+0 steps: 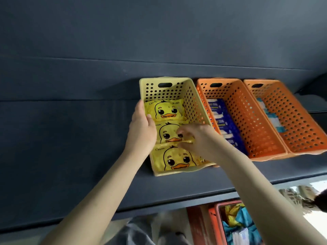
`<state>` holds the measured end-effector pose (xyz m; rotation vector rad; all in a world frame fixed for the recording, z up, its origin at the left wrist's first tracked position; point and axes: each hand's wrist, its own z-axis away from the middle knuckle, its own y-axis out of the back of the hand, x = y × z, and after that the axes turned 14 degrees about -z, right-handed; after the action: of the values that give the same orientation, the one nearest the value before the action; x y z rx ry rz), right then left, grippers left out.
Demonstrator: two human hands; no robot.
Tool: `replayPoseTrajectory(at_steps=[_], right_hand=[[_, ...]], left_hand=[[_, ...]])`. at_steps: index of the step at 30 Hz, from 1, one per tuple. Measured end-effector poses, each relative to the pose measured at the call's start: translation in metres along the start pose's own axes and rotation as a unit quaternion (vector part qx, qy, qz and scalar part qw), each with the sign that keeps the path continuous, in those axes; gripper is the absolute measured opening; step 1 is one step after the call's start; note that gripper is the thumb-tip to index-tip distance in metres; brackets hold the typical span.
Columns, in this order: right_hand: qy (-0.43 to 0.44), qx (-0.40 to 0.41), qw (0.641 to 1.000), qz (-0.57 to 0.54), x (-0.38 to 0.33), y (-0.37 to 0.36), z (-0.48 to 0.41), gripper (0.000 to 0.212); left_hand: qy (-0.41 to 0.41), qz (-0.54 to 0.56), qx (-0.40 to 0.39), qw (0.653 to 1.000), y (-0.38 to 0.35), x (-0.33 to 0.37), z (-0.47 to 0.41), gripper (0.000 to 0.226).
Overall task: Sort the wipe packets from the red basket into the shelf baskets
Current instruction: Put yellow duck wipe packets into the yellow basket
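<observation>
Here, yellow duck-faced wipe packets (166,112)

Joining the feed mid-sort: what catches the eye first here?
The yellow perforated plastic basket on the dark shelf holds a row of three yellow duck-print wipe packets. The left hand grips its left wall while the right hand pinches the middle packet. Two orange perforated baskets sit to its right.
</observation>
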<state>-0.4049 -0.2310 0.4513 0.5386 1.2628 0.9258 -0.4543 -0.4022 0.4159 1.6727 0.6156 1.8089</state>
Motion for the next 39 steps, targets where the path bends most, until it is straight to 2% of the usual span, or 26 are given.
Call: replayPoseTrajectory(at_steps=[2,5,9,13,18,22,27,32,36,39], right_hand=[[0.050,0.092,0.994,-0.030,0.001,0.016,0.030,0.032],[0.081,0.229,0.969,-0.044,0.010,0.036,0.091,0.027],[0.053,0.339,0.938,-0.056,0.037,0.036,0.198,0.025],[-0.007,0.354,0.933,-0.070,0.073,0.013,0.312,0.028],[-0.129,0.337,0.927,-0.105,0.130,-0.027,0.423,0.031],[-0.229,0.348,0.895,-0.161,0.196,-0.060,0.469,0.029],[-0.314,0.331,0.866,-0.203,0.298,-0.087,0.480,0.027],[-0.370,0.288,0.844,-0.262,0.397,-0.104,0.453,0.031],[-0.395,0.236,0.830,-0.315,0.473,-0.122,0.429,0.031],[-0.406,0.183,0.841,-0.306,0.528,-0.139,0.413,0.034]], left_hand=[[-0.035,-0.086,0.008,0.996,0.006,-0.003,0.004,0.051],[-0.104,-0.245,0.054,0.962,0.013,0.002,0.026,0.048],[-0.211,-0.265,0.082,0.937,0.004,0.033,0.089,0.041],[-0.317,-0.225,0.055,0.920,-0.034,0.069,0.181,0.034],[-0.377,-0.182,0.010,0.908,-0.112,0.090,0.282,0.028],[-0.407,-0.193,-0.055,0.891,-0.182,0.087,0.322,0.026],[-0.362,-0.205,-0.168,0.894,-0.279,0.071,0.333,0.028],[-0.243,-0.200,-0.280,0.907,-0.378,0.049,0.316,0.030],[-0.086,-0.175,-0.367,0.910,-0.462,0.036,0.307,0.029],[0.006,-0.175,-0.391,0.904,-0.522,0.013,0.302,0.029]])
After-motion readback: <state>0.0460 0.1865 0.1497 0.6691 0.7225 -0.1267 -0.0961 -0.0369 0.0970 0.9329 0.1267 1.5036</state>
